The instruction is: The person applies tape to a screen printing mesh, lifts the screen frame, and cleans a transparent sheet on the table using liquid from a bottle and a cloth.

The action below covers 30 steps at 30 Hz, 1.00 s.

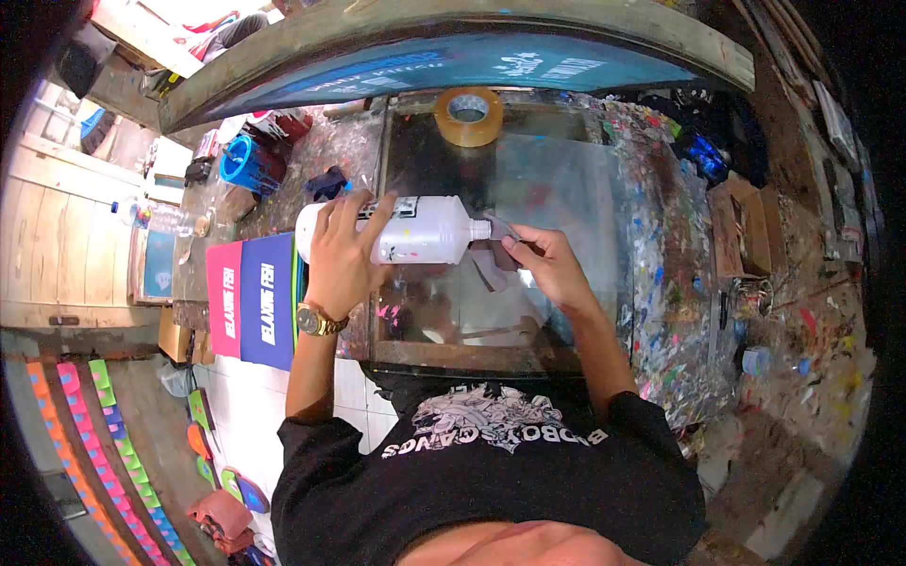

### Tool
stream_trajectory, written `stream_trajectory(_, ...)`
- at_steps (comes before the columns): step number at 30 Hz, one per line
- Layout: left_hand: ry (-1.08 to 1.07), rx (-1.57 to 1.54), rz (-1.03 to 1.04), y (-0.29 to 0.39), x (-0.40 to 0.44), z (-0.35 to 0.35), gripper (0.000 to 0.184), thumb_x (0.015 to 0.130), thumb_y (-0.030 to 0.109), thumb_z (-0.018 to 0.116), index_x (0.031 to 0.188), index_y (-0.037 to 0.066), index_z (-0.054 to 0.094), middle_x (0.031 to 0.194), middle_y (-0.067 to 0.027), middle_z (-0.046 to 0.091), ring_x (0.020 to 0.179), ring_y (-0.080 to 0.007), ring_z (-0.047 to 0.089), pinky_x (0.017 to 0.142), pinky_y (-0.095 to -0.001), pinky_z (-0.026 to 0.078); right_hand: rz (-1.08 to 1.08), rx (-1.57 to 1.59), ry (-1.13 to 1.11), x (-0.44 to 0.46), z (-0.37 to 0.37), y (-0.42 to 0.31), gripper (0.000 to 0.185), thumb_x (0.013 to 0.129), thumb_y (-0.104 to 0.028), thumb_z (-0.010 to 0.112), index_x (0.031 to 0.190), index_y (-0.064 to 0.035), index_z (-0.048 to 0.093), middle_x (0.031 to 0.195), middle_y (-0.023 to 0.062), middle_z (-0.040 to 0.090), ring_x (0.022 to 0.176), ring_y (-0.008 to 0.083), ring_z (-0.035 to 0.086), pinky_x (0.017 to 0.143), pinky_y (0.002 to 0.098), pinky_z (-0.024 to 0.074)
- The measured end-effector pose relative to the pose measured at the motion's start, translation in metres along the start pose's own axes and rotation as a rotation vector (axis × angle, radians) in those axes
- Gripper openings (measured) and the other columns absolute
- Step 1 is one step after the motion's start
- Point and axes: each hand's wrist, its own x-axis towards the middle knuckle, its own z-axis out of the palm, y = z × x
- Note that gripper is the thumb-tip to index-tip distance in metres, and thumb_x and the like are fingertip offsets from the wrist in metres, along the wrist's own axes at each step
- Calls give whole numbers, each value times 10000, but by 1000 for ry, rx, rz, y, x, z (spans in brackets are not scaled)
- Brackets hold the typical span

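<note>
My left hand (349,245) is wrapped around a white plastic bottle (425,231) that lies sideways in the air, its threaded neck pointing right. No cap shows on the neck. In my right hand (547,264) a grey cloth (493,264) is pinched against the bottle's mouth, with one end hanging down. Below both hands is a glass panel (566,208) set into the worktable. A roll of brown packing tape (469,117) lies on the glass near its far edge.
A framed printing screen (453,71) leans across the back. A blue paint-stained cup (249,165) stands at the left. Pink and navy printed sheets (253,300) lie beside my left forearm. At the right are a paint-spattered surface (675,283) and a cardboard box (746,229).
</note>
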Motion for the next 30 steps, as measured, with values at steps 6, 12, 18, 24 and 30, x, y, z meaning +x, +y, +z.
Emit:
stream_trajectory(6,-53,97,122,-1,18,-13,880,521,129,826,1351,128,533,1219,-157,553,1115,-329,538,1021,-474,390,-10,-19,32,0,-1,9,335,995,-132,577,1279,41,612,963,-22,652,843,48,538,775,225,458)
stream_trajectory(12,-60,153,195,1,30,-19,828,555,113,780,1347,124,536,1200,-154,557,1097,-313,544,1027,-469,391,23,-6,26,-1,-5,17,345,980,-140,609,1279,33,617,995,-18,670,845,40,558,768,220,466)
stream_trajectory(18,-69,185,232,4,36,-24,805,568,98,758,1343,118,542,1184,-145,563,1101,-308,543,1044,-462,394,48,28,13,-2,-4,15,347,976,-148,617,1279,20,621,994,-26,673,843,38,562,759,216,467)
stream_trajectory(24,-85,178,228,4,35,-24,833,549,88,759,1351,117,538,1191,-145,563,1130,-314,536,1046,-464,390,31,-5,34,-4,-2,13,334,975,-156,622,1270,0,637,981,-30,671,810,35,545,712,220,454)
stream_trajectory(30,-90,120,124,0,23,-16,828,565,110,778,1357,114,538,1239,-170,554,1148,-354,525,1042,-472,384,3,-19,68,-2,-5,8,313,970,-184,632,1230,-12,668,907,-44,658,773,26,524,681,216,433)
